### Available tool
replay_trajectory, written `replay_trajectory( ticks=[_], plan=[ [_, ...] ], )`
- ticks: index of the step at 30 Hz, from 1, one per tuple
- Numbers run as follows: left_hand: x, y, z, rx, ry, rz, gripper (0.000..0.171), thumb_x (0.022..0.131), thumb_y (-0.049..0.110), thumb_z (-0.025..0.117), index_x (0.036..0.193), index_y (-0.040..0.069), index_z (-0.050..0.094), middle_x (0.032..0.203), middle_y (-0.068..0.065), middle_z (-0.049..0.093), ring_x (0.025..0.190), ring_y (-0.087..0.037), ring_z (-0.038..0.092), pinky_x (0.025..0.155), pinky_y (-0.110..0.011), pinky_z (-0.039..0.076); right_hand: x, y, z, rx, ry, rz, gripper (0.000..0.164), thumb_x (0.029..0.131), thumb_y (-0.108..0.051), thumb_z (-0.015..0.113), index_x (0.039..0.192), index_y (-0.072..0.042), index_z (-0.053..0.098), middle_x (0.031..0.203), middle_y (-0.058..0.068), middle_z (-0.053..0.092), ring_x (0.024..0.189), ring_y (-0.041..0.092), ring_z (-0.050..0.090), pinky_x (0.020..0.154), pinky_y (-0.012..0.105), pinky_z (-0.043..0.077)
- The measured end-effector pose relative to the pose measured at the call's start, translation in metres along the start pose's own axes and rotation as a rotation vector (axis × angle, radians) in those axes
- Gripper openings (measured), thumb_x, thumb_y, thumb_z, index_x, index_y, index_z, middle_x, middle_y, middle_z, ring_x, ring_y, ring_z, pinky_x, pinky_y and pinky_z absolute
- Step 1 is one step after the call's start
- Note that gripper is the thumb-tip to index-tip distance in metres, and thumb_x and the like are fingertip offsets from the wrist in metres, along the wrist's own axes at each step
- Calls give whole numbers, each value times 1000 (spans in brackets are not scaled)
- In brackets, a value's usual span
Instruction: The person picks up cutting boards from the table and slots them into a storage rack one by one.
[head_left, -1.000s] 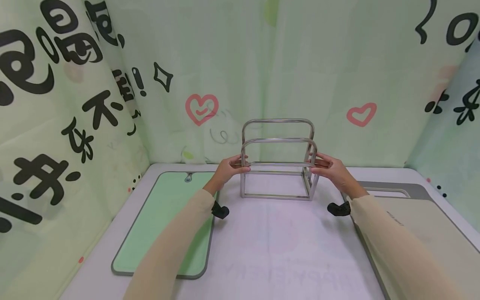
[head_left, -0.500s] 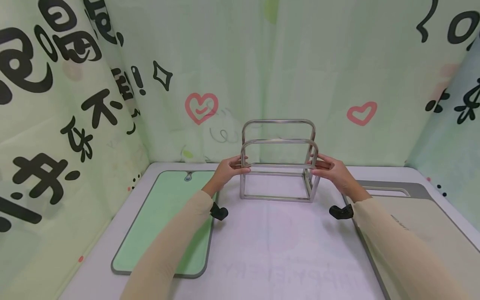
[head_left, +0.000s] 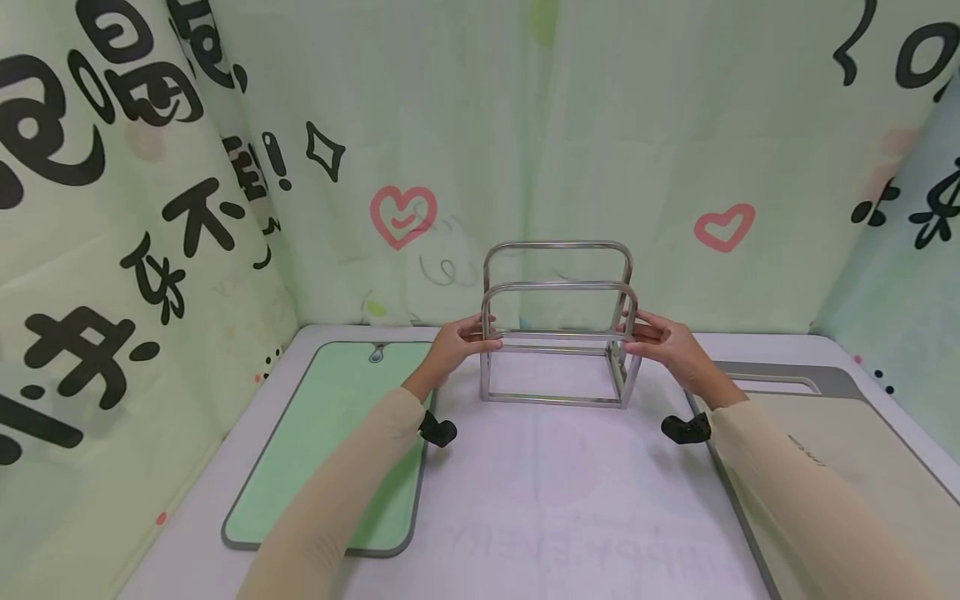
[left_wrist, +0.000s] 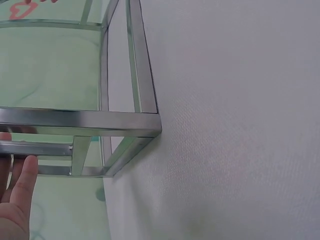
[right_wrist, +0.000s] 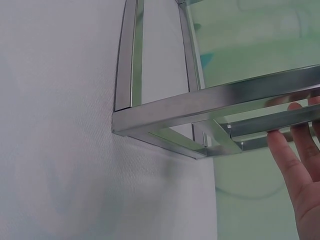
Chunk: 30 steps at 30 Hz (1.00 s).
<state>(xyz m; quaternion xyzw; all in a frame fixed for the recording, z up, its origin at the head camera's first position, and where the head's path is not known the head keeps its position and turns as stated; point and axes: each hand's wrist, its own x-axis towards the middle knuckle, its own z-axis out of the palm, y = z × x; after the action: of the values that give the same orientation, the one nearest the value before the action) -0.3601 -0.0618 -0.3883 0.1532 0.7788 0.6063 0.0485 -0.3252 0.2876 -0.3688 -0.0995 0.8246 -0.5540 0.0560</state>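
Note:
A shiny metal rack [head_left: 558, 336] with rounded upright frames stands at the back middle of the white table in the head view. My left hand [head_left: 453, 346] grips its left side, thumb in front and fingers behind the upright. On the opposite side, my right hand [head_left: 672, 350] holds the right upright at about the same height. Close up in the left wrist view, the thumb and fingers [left_wrist: 24, 187] press on a side bar of the rack [left_wrist: 80, 120]. Fingertips [right_wrist: 287, 155] also meet a side bar of the rack [right_wrist: 200, 105] in the right wrist view.
A green cutting board [head_left: 337, 425] with grey edging lies left, partly under the left sleeve [head_left: 337, 492]. At right lies a beige cutting board [head_left: 847, 450] with a grey handle end, overlapped by the right sleeve. A printed curtain [head_left: 570, 150] encloses the table's back and sides.
The rack has shifted slightly toward me, with both hands still gripping its sides. The two boards stay where they were.

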Motion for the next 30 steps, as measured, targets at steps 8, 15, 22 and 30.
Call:
replay_trajectory(
  ticks=[8,15,22,30],
  plan=[
    [-1,-1,0,6,6,-8,51,82,20,73,130,15,57,123,-10,64,117,-24,59,104,-42,43,0,0,2,-9,-3,-5,79,90,-27,63,151,-8,17,143,26,39,95,-18,51,109,64,21],
    [-8,5,1,29,4,8,49,81,18,73,127,13,59,117,-11,66,113,-23,61,100,-39,47,-1,3,-1,12,-25,-14,78,91,-23,62,151,-5,14,146,28,33,95,-20,49,110,62,20],
    [-10,9,1,73,-22,32,49,81,20,73,127,13,59,115,-12,67,114,-24,61,98,-38,48,-9,-2,-3,4,-23,-24,76,92,-19,60,150,-2,14,145,30,33,94,-20,52,109,61,23],
    [-13,4,2,64,-36,36,52,83,20,72,132,14,55,122,-11,64,117,-25,58,98,-39,48,-11,1,-1,-15,-27,-26,77,92,-20,60,150,-3,12,146,28,32,98,-18,50,109,60,24]
  ],
)
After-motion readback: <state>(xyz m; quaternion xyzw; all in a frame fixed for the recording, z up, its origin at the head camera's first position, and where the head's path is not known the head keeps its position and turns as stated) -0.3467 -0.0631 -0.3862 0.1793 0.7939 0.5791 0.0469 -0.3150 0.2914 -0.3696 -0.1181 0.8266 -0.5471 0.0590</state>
